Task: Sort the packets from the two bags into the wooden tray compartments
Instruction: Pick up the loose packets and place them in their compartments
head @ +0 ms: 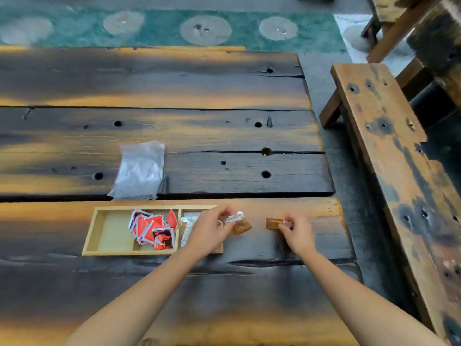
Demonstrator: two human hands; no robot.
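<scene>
A light wooden tray [92, 236] lies on the near plank, with two compartments. Its left compartment holds several red and white packets [152, 229]. In the right compartment lie clear, whitish packets [187, 226], partly hidden by my left hand [212, 231]. That hand pinches a brown packet with a silvery top [240, 224] just past the tray's right end. My right hand [295, 233] grips another brown packet [273, 223] by its right edge, low over the table. A flat clear plastic bag [141, 171] lies behind the tray.
The dark, charred plank table [199, 136] has holes and cracks, and its right edge runs close to my right hand. A wooden bench [389, 156] stands to the right across a narrow gap. A green patterned floor lies beyond the table.
</scene>
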